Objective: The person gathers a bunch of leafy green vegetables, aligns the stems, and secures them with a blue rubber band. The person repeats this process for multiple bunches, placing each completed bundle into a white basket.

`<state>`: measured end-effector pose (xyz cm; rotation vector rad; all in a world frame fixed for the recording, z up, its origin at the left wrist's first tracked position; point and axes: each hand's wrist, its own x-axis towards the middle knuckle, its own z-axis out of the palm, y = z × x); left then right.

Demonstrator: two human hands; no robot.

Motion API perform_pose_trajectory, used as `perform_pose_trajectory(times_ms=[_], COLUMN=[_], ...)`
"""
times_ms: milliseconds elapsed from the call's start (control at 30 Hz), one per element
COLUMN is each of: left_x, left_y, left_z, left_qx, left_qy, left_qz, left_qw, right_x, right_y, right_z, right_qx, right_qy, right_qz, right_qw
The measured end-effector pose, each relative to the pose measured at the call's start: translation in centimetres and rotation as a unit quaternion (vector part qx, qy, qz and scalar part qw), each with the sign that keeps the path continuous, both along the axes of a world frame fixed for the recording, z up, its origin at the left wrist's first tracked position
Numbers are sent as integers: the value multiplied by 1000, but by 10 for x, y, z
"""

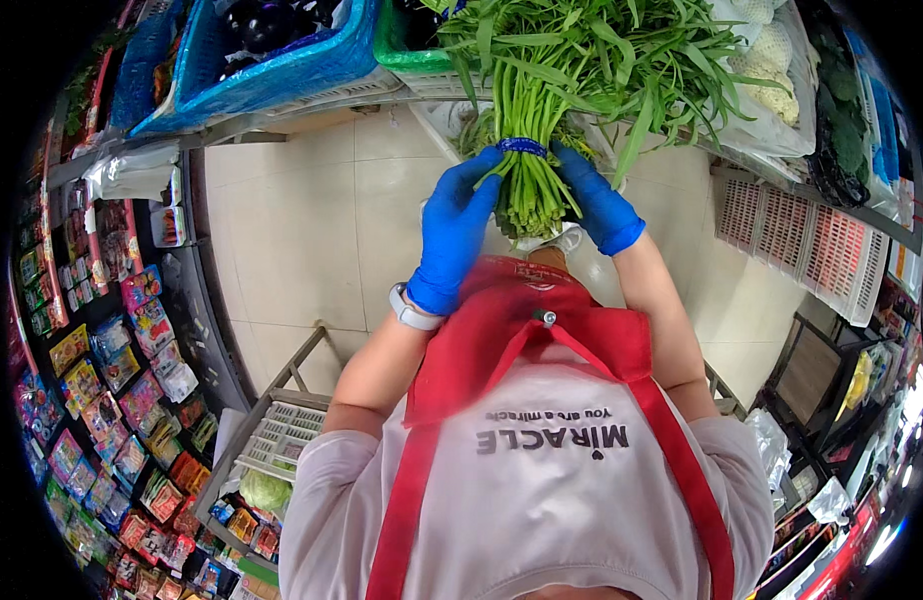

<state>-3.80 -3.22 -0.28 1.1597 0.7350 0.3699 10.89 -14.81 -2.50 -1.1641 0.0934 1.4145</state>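
A large bunch of water spinach (pixel 533 105) is between my hands, stems towards me and leaves spread away over the display. A blue printed band (pixel 521 146) goes around the stems near their cut ends (pixel 536 214). My left hand (pixel 458 229), in a blue glove, grips the stems from the left at the band, thumb and fingers against them. My right hand (pixel 598 196), gloved alike, closes on the bunch from the right; its fingertips are partly hidden behind the stems.
Ahead stand a blue crate of eggplants (pixel 274 75) and a green crate (pixel 413 56). Net-wrapped cauliflower (pixel 769 75) lies at the right, above white baskets (pixel 799 232). Packaged goods (pixel 116 367) fill shelves on the left. A rack with a cabbage (pixel 265 489) stands behind my left elbow.
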Motion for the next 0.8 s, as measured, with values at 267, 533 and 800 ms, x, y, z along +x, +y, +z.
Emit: perform_pose_trajectory(times_ms=[267,533,800], left_x=[0,-10,-11], left_y=[1,-3,-6], left_z=[3,1,-2], left_qx=[-4,51,234], left_qy=[-41,-80,-3], left_qz=[-24,-98,-197], left_qw=[999,991,952], right_x=[0,-5,-6], right_y=[-2,-4,7], right_z=[5,-1,9], right_qx=[5,61,24], right_qy=[-211,-118,-67], right_qz=[81,8,24], right_qw=[974,991,997])
